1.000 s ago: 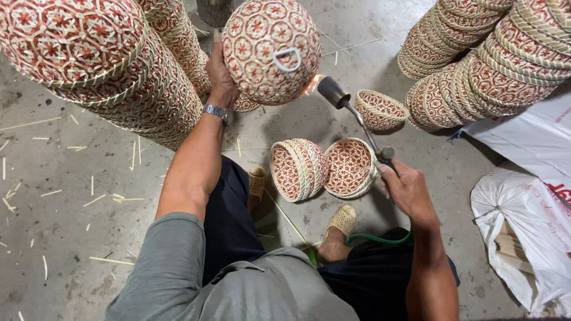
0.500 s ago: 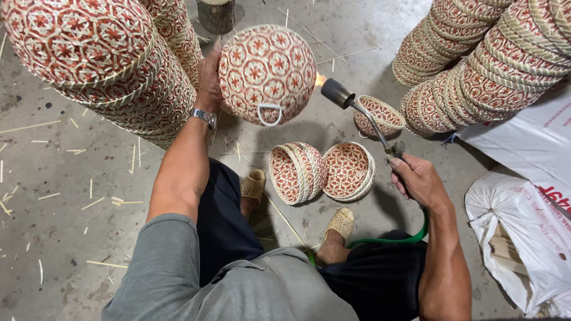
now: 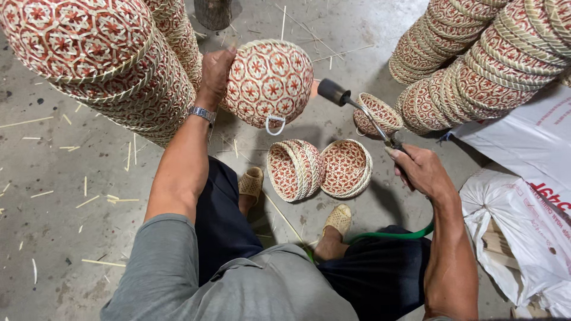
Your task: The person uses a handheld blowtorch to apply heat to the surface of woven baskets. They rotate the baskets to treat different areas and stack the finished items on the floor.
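My left hand [image 3: 215, 72] grips the rim of a round woven basket [image 3: 267, 80] with a red star pattern and a small white loop at its lower edge, held up with its bottom toward me. My right hand [image 3: 420, 169] is closed on the handle of a gas torch [image 3: 357, 110], whose dark nozzle points at the basket's right side. A green hose [image 3: 392, 235] runs from the torch down past my right knee. On the floor between my feet lie two more small baskets [image 3: 318, 169], side by side.
Tall stacks of nested woven baskets rise at the left [image 3: 107, 71] and upper right [image 3: 488, 65]. One small basket [image 3: 380, 113] lies beyond the torch. White plastic sacks [image 3: 523, 226] sit at the right. Thin bamboo strips litter the concrete floor [image 3: 65, 202].
The basket in my left hand has turned and dropped lower, its loop now at the bottom. The torch nozzle has swung closer to the basket's right side.
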